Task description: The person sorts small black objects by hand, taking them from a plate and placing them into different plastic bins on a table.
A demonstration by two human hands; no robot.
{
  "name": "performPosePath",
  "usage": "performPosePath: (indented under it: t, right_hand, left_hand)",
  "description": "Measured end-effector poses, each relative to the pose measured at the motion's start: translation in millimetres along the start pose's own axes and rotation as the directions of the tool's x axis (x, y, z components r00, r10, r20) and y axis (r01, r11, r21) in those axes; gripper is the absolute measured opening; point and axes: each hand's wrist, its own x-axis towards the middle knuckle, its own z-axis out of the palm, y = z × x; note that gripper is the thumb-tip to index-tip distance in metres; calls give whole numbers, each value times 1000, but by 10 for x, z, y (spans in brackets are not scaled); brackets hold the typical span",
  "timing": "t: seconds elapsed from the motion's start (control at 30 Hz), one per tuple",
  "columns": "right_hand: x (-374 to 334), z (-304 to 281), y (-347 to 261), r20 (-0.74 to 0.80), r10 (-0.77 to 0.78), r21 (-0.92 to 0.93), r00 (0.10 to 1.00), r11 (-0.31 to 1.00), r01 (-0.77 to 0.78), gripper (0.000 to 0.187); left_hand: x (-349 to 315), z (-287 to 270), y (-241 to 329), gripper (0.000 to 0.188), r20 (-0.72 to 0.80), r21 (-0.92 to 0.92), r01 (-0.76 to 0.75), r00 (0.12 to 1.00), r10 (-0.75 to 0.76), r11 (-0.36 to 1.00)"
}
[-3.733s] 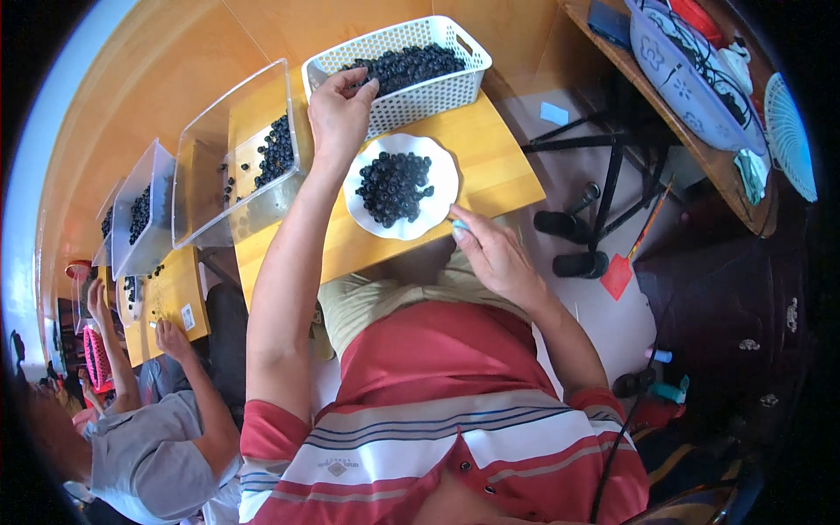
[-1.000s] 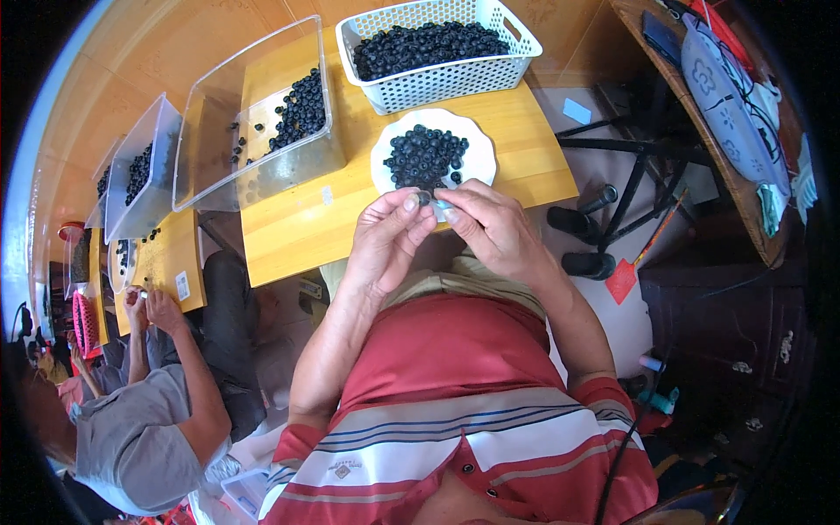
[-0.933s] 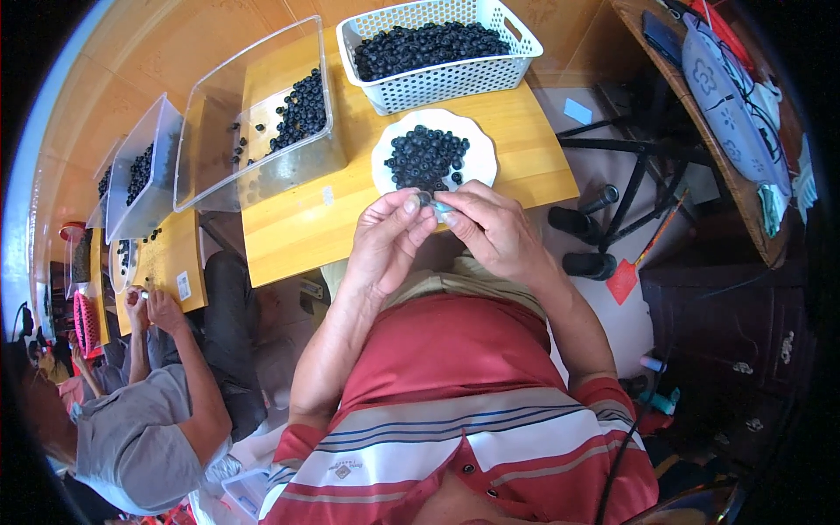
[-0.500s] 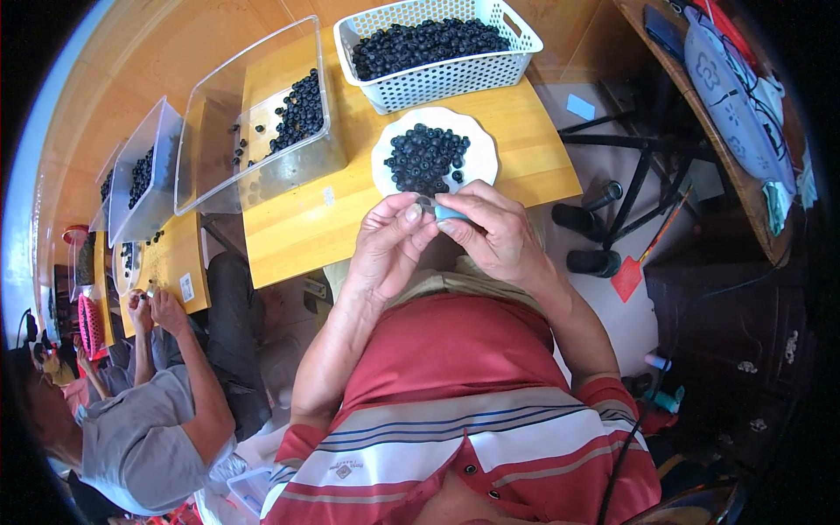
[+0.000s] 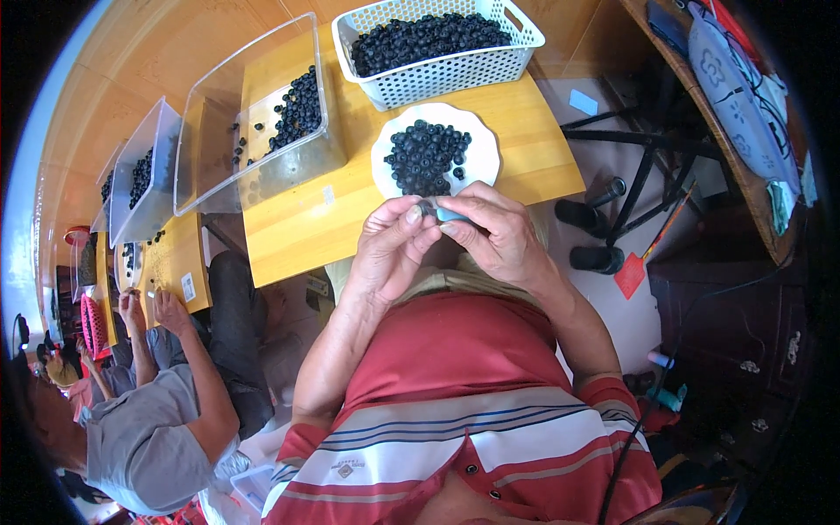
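My left hand (image 5: 390, 243) pinches a small dark round piece (image 5: 427, 208) between thumb and fingertips. Closed around a short tool with a teal handle (image 5: 450, 214), my right hand (image 5: 500, 232) brings its end up against that piece. What sort of tip the tool has is too small to make out. Both hands meet just off the table's near edge, in front of a white scalloped plate (image 5: 487, 156). On the plate lies a heap of small black round pieces (image 5: 424, 156), some with a hole or dimple showing.
Behind the plate stands a white perforated basket (image 5: 420, 90) full of the same black pieces. A clear plastic bin (image 5: 297, 162) with more sits on the wooden table (image 5: 367, 227) to the left. Further left a co-worker in a grey shirt (image 5: 144, 437) works at another table.
My hands keep nearly the same place, and the dark piece has turned slightly in my left fingers. The co-worker's hands have moved apart.
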Motion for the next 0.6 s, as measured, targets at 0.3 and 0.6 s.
performPosePath:
  t: [0.3, 0.6]
  right_hand:
    - [28, 29, -20, -40, 59, -11, 997, 998, -60, 25]
    - [2, -87, -52, 11, 59, 102, 998, 993, -60, 25]
  left_hand:
    - [-49, 28, -20, 12, 60, 32, -36, 998, 34, 999]
    - [-77, 75, -35, 13, 71, -26, -18, 997, 20, 999]
